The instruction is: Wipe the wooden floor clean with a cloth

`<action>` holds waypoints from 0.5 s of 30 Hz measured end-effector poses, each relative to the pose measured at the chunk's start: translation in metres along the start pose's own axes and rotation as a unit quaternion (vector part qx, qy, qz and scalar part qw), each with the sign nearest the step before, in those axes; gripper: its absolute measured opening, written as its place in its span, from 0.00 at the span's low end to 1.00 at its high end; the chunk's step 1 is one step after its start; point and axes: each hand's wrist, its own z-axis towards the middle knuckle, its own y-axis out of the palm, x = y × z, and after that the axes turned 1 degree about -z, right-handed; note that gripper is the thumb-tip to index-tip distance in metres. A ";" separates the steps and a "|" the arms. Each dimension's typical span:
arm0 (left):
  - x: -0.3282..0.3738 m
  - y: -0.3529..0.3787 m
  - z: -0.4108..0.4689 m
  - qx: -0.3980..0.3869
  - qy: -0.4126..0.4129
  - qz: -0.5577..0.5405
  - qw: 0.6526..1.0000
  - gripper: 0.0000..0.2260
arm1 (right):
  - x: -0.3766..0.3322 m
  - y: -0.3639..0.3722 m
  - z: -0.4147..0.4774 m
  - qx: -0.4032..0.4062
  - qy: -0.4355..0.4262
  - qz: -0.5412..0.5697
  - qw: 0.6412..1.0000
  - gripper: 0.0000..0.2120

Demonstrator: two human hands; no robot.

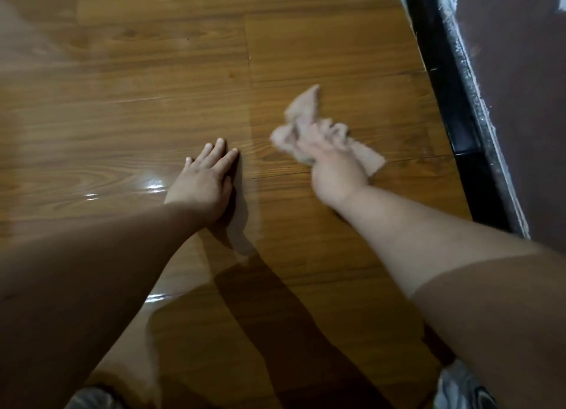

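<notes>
Your two bare forearms filled the near part of the view, with a bent leg (128,347) between them. Grey shapes sat low in both corners, either footwear or clothing; you could not tell which.

Your left hand (203,176) lay flat on the wooden floor (153,87), palm down. Its fingers were straight and held close together, the thumb tucked alongside, and it looked to be bracing your weight. Your right hand (333,169) gripped the cloth (303,120), a pale, crumpled rag bunched under the palm. Loose corners trailed ahead of the hand and off to its right. Both hand and rag were smeared by motion, so how each finger lay could not be made out, only that they closed on the fabric. The cloth was down at the boards, to the right of your left hand and near the black-edged piece of furniture (453,102).

You seemed to be mid-stroke. A faint edge in the sheen ran down the boards between your hands, with bright glints to the left. That may have marked a wiped patch, though which side was done could not be judged. No grime stood out, and much of the floor probably remained.

No brand, label or writing could be read anywhere.
</notes>
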 end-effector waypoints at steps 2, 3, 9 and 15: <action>-0.002 0.001 0.001 -0.021 0.005 0.002 1.000 0.25 | -0.011 0.017 -0.016 -0.015 -0.058 0.007 0.998 0.33; -0.005 0.000 -0.014 -0.029 0.002 0.007 1.000 0.26 | -0.014 0.022 -0.033 -0.017 -0.069 -0.003 0.997 0.32; -0.007 0.004 -0.051 -0.065 -0.037 0.009 0.997 0.29 | -0.002 0.014 -0.060 -0.039 0.024 -0.024 0.999 0.31; 0.020 -0.009 -0.076 -0.121 -0.039 0.006 0.992 0.23 | -0.024 0.005 -0.105 -0.072 0.129 -0.041 0.988 0.22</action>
